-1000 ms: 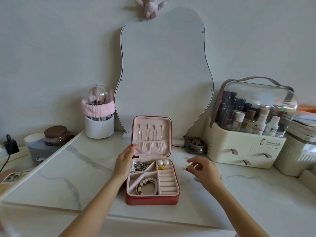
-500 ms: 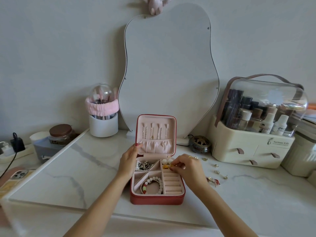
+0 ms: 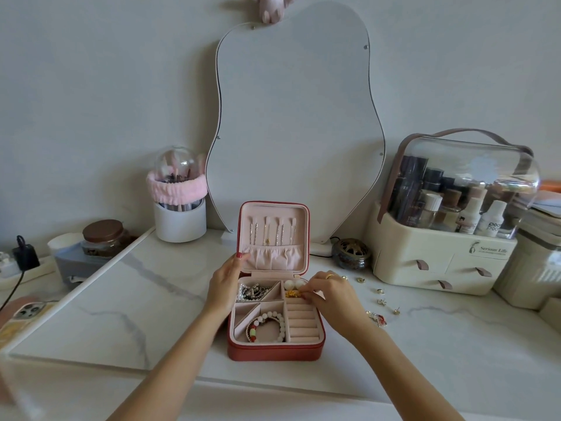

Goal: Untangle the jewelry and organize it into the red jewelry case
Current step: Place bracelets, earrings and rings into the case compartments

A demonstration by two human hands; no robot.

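Head view: an open red case (image 3: pixel 274 350) stands on the white marble desk (image 3: pixel 136 299), its lid upright.
Left hand (image 3: pixel 224 284): it lies on the left side of the case, fingers mostly straight, the thumb with a red nail touching the lid edge; it grips nothing.
Right hand (image 3: pixel 332 296): over the upper right part of the case, fingers curled, the tips pinching a small gold piece (image 3: pixel 294 294); a ring is on one finger.
Hidden: this hand covers part of the ring slots (image 3: pixel 303 323), and how the gold piece sits there I cannot tell.
Hard to see: a dark and silver tangle (image 3: pixel 253 291) fills the upper left compartment; the number of chains in it is not clear.
Pearls (image 3: pixel 294 284): two, at the top right of the case.
Bracelets (image 3: pixel 268 326): beaded ones in the lower compartment, at least two, overlapping.
Lid: five thin chains (image 3: pixel 272 230) hang above a pink pocket.
Loose pieces (image 3: pixel 381 302): about six small earrings on the desk, right of the case, well apart from each other; their shapes are too small to tell.
Cut off: a phone (image 3: pixel 21 314) at the left edge and a pink toy (image 3: pixel 273 9) at the top edge.
Behind: a mirror (image 3: pixel 297 117), a brush holder (image 3: pixel 179 202), a cosmetics box (image 3: pixel 449 232).
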